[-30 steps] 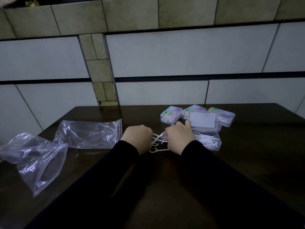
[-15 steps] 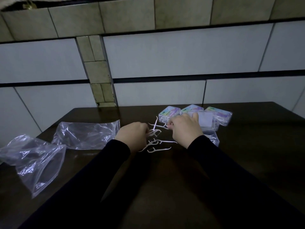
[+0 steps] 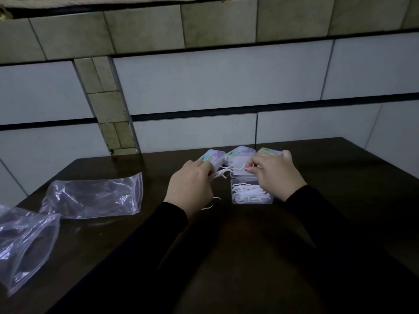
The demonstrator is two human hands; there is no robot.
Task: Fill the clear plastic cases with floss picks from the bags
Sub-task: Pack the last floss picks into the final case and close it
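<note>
Dark table [image 3: 226, 257]: both hands' curled fingers [image 3: 204, 169] pinching floss picks [image 3: 223, 173] lengthwise left-right above open case [image 3: 251, 193].

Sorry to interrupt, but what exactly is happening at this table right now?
A person is packing floss picks into small clear cases. The left hand grips a bunch of picks, and the right hand pinches one above the open case, which already holds several. Three closed cases sit behind it. Two plastic bags lie to the left.
</note>
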